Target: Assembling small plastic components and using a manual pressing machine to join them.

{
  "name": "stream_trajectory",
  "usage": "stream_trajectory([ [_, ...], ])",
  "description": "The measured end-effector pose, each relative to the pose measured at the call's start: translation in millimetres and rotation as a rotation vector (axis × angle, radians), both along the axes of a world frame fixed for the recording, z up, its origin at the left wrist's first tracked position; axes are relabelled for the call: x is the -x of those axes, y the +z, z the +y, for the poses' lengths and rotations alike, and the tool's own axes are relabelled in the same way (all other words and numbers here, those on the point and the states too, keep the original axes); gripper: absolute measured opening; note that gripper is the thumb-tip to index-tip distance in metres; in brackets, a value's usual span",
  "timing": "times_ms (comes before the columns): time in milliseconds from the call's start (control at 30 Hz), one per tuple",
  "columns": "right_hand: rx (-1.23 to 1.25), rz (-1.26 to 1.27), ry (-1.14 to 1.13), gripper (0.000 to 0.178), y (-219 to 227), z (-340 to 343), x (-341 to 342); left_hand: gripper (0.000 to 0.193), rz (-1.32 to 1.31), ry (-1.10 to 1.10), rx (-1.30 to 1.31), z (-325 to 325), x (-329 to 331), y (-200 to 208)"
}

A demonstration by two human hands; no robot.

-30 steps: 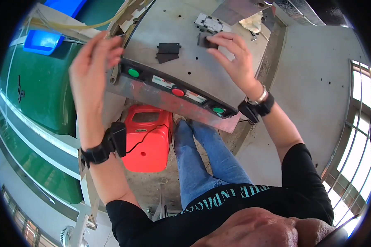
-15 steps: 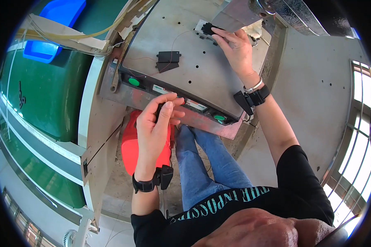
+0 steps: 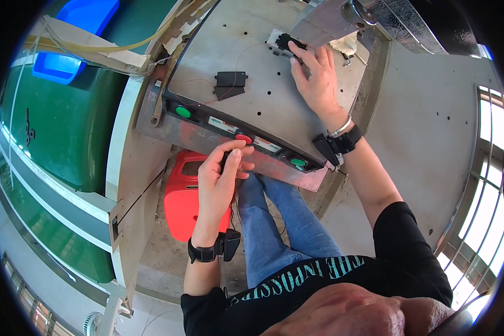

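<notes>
My right hand (image 3: 319, 84) reaches over the grey metal machine table, fingers stretched and apart. Its index fingertip is at the edge of a black plastic part (image 3: 285, 40), which sits in a small metal fixture (image 3: 274, 36) under the machine head. Whether the fingertip touches the part is hard to tell. In front of the table's control panel, my left hand (image 3: 218, 179) is closed around a small black piece (image 3: 224, 161), mostly hidden by the fingers. Two flat black plastic pieces (image 3: 230, 79) lie on the table, with a thin red wire (image 3: 238, 60) running past them.
The front panel carries a red button (image 3: 243, 137) just beyond my left fingers, a left green button (image 3: 182, 112) and a right green button (image 3: 298, 162). A red plastic stool (image 3: 180, 207) stands below. At left is a green-topped bench (image 3: 61, 134) with blue trays (image 3: 59, 68).
My right hand has drawn back slightly from the black part, its fingers spreading. My left hand has moved a little down and right, uncovering the red button.
</notes>
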State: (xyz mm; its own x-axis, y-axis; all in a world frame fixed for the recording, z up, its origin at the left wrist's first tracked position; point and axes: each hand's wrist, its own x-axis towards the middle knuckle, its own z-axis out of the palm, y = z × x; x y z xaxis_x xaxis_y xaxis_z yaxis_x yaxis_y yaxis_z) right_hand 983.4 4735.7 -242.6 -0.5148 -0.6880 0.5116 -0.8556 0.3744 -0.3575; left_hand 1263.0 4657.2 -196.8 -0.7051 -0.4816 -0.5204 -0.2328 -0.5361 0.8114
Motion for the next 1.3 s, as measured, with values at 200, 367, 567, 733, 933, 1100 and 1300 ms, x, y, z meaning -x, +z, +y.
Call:
stream_trajectory([
  [200,-0.098,-0.014,0.034,0.039,13,6,-4,0.023,-0.003,-0.014,0.23,-16,22,20],
  [367,0.032,-0.113,0.027,0.035,29,40,-15,0.02,-0.185,0.243,0.217,-17,-15,-19],
  [567,0.051,-0.397,0.044,0.032,40,91,-66,0.013,-0.027,0.374,0.283,-57,-23,-93],
  [733,0.019,-0.607,0.062,0.031,35,113,-101,0.015,0.088,0.278,0.476,-95,1,-120],
  [933,-0.002,-0.67,0.068,0.029,40,112,-103,0.019,-0.044,0.194,0.491,-90,-4,-98],
  [1100,-0.027,-0.539,0.269,0.033,60,88,-121,0.049,0.115,0.075,0.138,-22,5,-17],
  [1300,-0.061,-0.277,0.672,0.042,76,66,-121,0.088,0.129,-0.273,-0.299,8,14,11],
])
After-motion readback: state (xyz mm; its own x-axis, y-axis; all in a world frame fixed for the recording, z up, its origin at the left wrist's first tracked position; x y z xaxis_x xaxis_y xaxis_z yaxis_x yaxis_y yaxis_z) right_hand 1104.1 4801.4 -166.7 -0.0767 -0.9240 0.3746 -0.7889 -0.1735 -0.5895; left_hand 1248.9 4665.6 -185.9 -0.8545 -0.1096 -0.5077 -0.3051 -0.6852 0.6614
